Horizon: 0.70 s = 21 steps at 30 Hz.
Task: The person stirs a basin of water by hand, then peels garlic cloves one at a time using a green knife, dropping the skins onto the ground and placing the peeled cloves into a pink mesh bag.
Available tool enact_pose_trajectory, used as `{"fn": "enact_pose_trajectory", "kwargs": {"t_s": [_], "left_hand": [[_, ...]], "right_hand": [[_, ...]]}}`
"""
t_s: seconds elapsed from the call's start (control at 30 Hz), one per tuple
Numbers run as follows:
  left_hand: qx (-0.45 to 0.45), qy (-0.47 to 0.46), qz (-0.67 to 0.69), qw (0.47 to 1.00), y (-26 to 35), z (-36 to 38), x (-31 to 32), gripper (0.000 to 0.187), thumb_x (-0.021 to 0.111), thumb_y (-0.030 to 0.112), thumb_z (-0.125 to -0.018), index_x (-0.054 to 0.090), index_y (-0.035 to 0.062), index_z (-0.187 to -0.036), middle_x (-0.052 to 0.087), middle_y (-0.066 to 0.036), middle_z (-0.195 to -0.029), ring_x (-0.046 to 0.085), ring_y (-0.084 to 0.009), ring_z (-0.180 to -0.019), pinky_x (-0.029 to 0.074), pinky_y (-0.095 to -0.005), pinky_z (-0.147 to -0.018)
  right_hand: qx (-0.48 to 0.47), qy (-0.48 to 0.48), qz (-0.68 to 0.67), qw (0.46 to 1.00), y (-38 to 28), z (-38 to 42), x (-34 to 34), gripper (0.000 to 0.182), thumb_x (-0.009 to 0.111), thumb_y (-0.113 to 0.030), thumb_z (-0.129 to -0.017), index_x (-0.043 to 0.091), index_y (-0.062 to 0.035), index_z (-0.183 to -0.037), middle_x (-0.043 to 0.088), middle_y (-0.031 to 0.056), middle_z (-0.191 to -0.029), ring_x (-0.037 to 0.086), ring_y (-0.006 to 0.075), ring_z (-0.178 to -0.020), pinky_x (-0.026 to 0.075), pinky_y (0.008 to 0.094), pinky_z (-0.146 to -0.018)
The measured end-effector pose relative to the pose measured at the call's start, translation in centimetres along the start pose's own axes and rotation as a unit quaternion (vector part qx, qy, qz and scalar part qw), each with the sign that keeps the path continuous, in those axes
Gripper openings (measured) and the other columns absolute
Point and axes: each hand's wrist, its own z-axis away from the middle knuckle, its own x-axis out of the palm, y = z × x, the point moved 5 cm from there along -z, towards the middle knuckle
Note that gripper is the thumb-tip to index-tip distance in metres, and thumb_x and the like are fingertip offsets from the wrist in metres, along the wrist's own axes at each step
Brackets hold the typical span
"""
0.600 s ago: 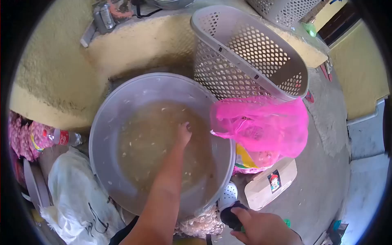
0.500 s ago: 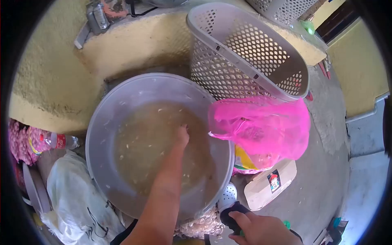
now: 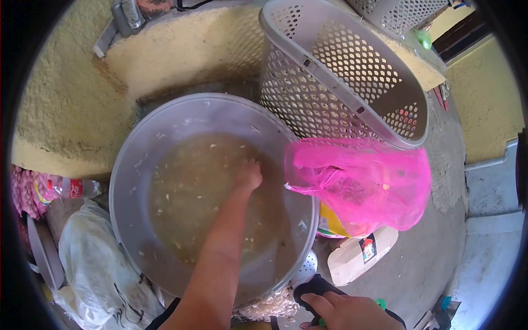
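A large round grey basin (image 3: 130, 198) holds cloudy brown water (image 3: 184, 181) with small pale bits, which look like garlic cloves or skins, floating in it. My left hand (image 3: 250, 175) reaches into the middle of this water. Its fingers are partly under the murky surface, so what they hold is hidden. My right hand (image 3: 346, 311) is at the lower right, outside the basin, over something black (image 3: 316, 286) that may be my clothed knee. Its fingers lie stretched over the black surface, and no object shows in them.
Right of the basin stand a tall perforated grey basket (image 3: 324, 77) and a pink mesh bag (image 3: 357, 181). A beige carton (image 3: 355, 269) lies on the floor. At left are a white sack (image 3: 93, 264), a plastic bottle (image 3: 74, 188) and a net of pinkish bulbs (image 3: 26, 192). Papery peelings (image 3: 269, 305) lie below the basin.
My left hand has shifted slightly right in the water. The floating bits have drifted. My right hand has moved slightly down and left, and the camera view has shifted a little.
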Motion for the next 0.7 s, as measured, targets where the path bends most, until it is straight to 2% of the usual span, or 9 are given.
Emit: {"fn": "enact_pose_trajectory", "kwargs": {"t_s": [0.07, 0.17, 0.27, 0.37, 0.4, 0.47, 0.57, 0.67, 0.7], "left_hand": [[-0.006, -0.064, -0.034, 0.997, 0.8, 0.2, 0.3, 0.036, 0.044, 0.013, -0.082, 0.048, 0.0110, -0.117, 0.041, -0.012, -0.123, 0.032, -0.0297, -0.121, 0.033, -0.0384, -0.098], [0.011, -0.086, -0.079, 0.993, 1.0, -0.3, 1.2, 0.034, 0.041, 0.011, -0.084, 0.047, 0.0099, -0.117, 0.038, -0.012, -0.126, 0.032, -0.0288, -0.121, 0.034, -0.0394, -0.096], [-0.065, -0.039, 0.077, 0.994, 1.3, 1.2, -1.1, 0.028, 0.042, 0.013, -0.084, 0.053, 0.0090, -0.110, 0.047, -0.012, -0.117, 0.043, -0.0284, -0.112, 0.040, -0.0379, -0.091], [-0.033, -0.038, 0.035, 0.998, -0.9, -0.5, 3.4, 0.023, 0.045, 0.016, -0.083, 0.059, 0.0074, -0.099, 0.058, -0.013, -0.101, 0.055, -0.0290, -0.096, 0.046, -0.0363, -0.079], [-0.033, 0.023, 0.138, 0.990, -1.7, -1.2, 4.3, 0.022, 0.046, 0.017, -0.082, 0.059, 0.0060, -0.096, 0.059, -0.013, -0.094, 0.057, -0.0283, -0.087, 0.047, -0.0359, -0.075], [-0.031, 0.144, 0.335, 0.931, -3.2, -2.1, 5.2, 0.022, 0.048, 0.020, -0.080, 0.060, 0.0033, -0.089, 0.062, -0.012, -0.080, 0.060, -0.0269, -0.069, 0.048, -0.0351, -0.065], [-0.106, 0.037, 0.539, 0.835, -4.5, -2.0, 2.5, 0.024, 0.049, 0.023, -0.079, 0.058, 0.0018, -0.084, 0.059, -0.009, -0.070, 0.057, -0.0191, -0.057, 0.047, -0.0312, -0.054], [-0.188, 0.082, 0.698, 0.686, -4.3, -0.2, -0.3, 0.021, 0.054, 0.024, -0.079, 0.056, 0.0025, -0.079, 0.053, -0.006, -0.063, 0.052, -0.0120, -0.051, 0.044, -0.0265, -0.046], [-0.178, 0.030, 0.666, 0.724, -3.7, 0.4, -1.0, 0.021, 0.055, 0.024, -0.079, 0.056, 0.0029, -0.079, 0.053, -0.006, -0.062, 0.052, -0.0116, -0.052, 0.043, -0.0251, -0.045]], "right_hand": [[-0.004, 0.001, -0.002, 1.000, 0.0, 0.0, -0.2, 0.041, 0.055, -0.024, -0.078, 0.044, -0.0010, -0.110, 0.055, 0.0161, -0.082, 0.056, 0.0318, -0.074, 0.046, 0.0382, -0.064], [0.001, -0.007, 0.002, 1.000, -0.1, -0.1, -0.2, 0.042, 0.055, -0.025, -0.079, 0.043, -0.0006, -0.111, 0.055, 0.0163, -0.082, 0.056, 0.0317, -0.075, 0.046, 0.0384, -0.064], [0.007, -0.018, -0.001, 1.000, -0.1, -0.2, -0.1, 0.042, 0.054, -0.025, -0.079, 0.043, -0.0004, -0.111, 0.055, 0.0165, -0.083, 0.056, 0.0317, -0.076, 0.046, 0.0385, -0.065], [0.007, -0.024, 0.001, 1.000, -0.3, -0.3, -0.1, 0.042, 0.054, -0.025, -0.079, 0.043, -0.0005, -0.111, 0.054, 0.0166, -0.084, 0.056, 0.0317, -0.077, 0.045, 0.0385, -0.065], [0.012, -0.017, 0.001, 1.000, -0.5, -0.3, -0.2, 0.042, 0.054, -0.025, -0.079, 0.043, -0.0006, -0.111, 0.054, 0.0166, -0.085, 0.056, 0.0317, -0.077, 0.045, 0.0385, -0.065], [0.021, -0.004, 0.000, 1.000, -1.2, -0.1, -0.5, 0.042, 0.054, -0.025, -0.079, 0.043, -0.0006, -0.111, 0.054, 0.0167, -0.085, 0.056, 0.0317, -0.078, 0.045, 0.0385, -0.065], [0.003, -0.027, 0.002, 1.000, -0.6, -0.3, 0.2, 0.042, 0.054, -0.025, -0.079, 0.043, -0.0006, -0.111, 0.054, 0.0166, -0.086, 0.056, 0.0317, -0.078, 0.045, 0.0384, -0.065], [0.007, -0.009, 0.007, 1.000, -1.0, -0.1, 0.3, 0.041, 0.054, -0.025, -0.080, 0.043, -0.0006, -0.111, 0.054, 0.0165, -0.085, 0.056, 0.0318, -0.078, 0.045, 0.0383, -0.065], [0.010, -0.018, 0.000, 1.000, -1.0, -0.1, 0.5, 0.041, 0.054, -0.025, -0.079, 0.043, -0.0006, -0.111, 0.054, 0.0165, -0.085, 0.056, 0.0317, -0.077, 0.045, 0.0383, -0.065]]}}
